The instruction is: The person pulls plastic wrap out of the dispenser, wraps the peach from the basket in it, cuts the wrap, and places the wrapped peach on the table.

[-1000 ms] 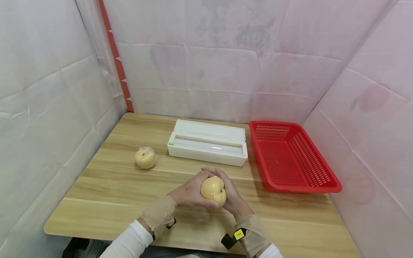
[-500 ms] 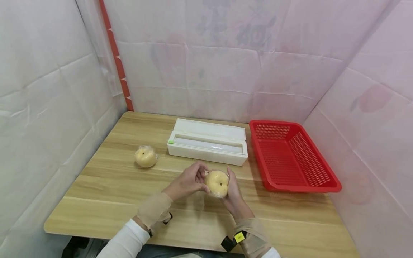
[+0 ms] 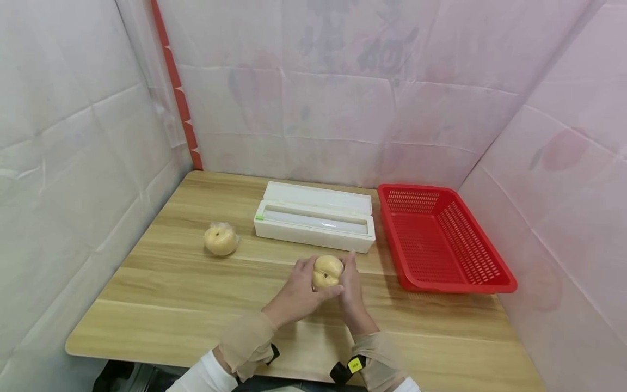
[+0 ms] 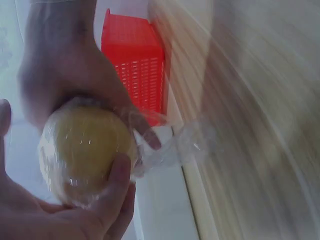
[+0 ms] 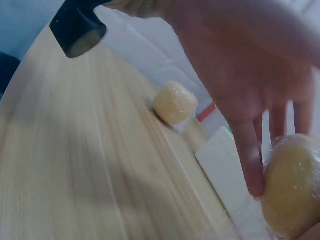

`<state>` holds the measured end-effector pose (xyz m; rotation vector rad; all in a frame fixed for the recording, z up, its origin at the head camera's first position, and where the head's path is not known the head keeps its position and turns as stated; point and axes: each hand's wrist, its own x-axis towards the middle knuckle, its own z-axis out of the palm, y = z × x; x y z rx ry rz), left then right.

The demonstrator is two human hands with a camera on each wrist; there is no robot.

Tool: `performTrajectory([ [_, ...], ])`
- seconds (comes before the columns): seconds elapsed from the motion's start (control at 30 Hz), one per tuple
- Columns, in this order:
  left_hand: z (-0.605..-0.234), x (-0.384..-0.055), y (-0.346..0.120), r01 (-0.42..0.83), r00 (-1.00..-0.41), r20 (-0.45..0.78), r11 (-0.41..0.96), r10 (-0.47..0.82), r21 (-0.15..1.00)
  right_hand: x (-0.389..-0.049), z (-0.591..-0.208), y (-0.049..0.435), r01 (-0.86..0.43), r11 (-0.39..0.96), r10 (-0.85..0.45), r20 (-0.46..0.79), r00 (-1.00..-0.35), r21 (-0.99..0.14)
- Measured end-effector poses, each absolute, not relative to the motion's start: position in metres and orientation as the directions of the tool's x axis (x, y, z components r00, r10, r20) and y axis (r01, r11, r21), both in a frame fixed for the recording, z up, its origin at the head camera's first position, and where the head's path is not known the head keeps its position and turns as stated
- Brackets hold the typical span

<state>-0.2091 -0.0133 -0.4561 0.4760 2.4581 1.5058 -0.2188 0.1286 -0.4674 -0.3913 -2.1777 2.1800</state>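
Note:
A yellow peach (image 3: 327,270) in clear plastic film is held between both hands over the table's front middle. My left hand (image 3: 297,294) grips it, the thumb across its near side and fingers along its left. My right hand (image 3: 354,296) lies against its right side with fingers fairly straight. In the left wrist view, a loose tail of film (image 4: 192,142) sticks out from the peach beside a right-hand finger. A second wrapped peach (image 3: 221,239) sits on the table at the left, also visible in the right wrist view.
Behind the hands stands a long white film dispenser box (image 3: 315,235), its lid raised and a roll (image 3: 313,220) inside. At the right is a red perforated basket (image 3: 409,283). Pale sheets hang around the wooden table (image 3: 161,294).
The left hand loosened from the peach and has since closed round it again. The peach turned slightly between the hands. The second peach, box and basket stayed in place.

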Motion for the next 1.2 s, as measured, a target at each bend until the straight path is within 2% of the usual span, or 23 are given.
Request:
performTrajectory([
  [0.1,-0.46,-0.21,-0.012,0.111,-0.946,-0.033,0.416,0.324,0.902,-0.215,-0.464,0.124,0.125,0.06,0.126,-0.117,-0.985,-0.99],
  [0.23,-0.462,-0.215,-0.016,0.092,-0.96,-0.028,0.41,0.279,0.908,-0.213,-0.461,0.123,0.113,0.014,-0.019,-0.113,-0.993,-0.994],
  [0.37,-0.463,-0.22,-0.019,0.079,-0.962,-0.03,0.384,0.271,0.92,-0.212,-0.458,0.122,0.105,-0.018,-0.093,-0.103,-0.99,-0.994],
  [0.6,-0.467,-0.229,-0.028,-0.013,-0.957,-0.094,0.285,0.273,0.959,-0.212,-0.447,0.127,0.1,0.05,-0.22,-0.109,-0.969,-0.994],
  [0.77,-0.467,-0.236,-0.033,-0.116,-0.941,-0.136,0.084,0.31,0.99,-0.212,-0.449,0.137,0.072,0.163,-0.174,-0.101,-0.98,-0.984],
  [0.93,-0.461,-0.238,-0.036,-0.137,-0.928,-0.143,0.042,0.345,0.99,-0.212,-0.463,0.144,0.124,0.201,-0.104,-0.147,-0.984,-0.972],
  [1.03,-0.46,-0.239,-0.038,-0.141,-0.92,-0.135,0.013,0.368,0.99,-0.21,-0.469,0.143,0.198,0.142,-0.126,-0.216,-0.968,-0.97],
  [1.2,-0.464,-0.24,-0.043,-0.152,-0.905,-0.127,-0.03,0.407,0.988,-0.21,-0.472,0.14,0.253,-0.009,-0.164,-0.248,-0.955,-0.967],
])
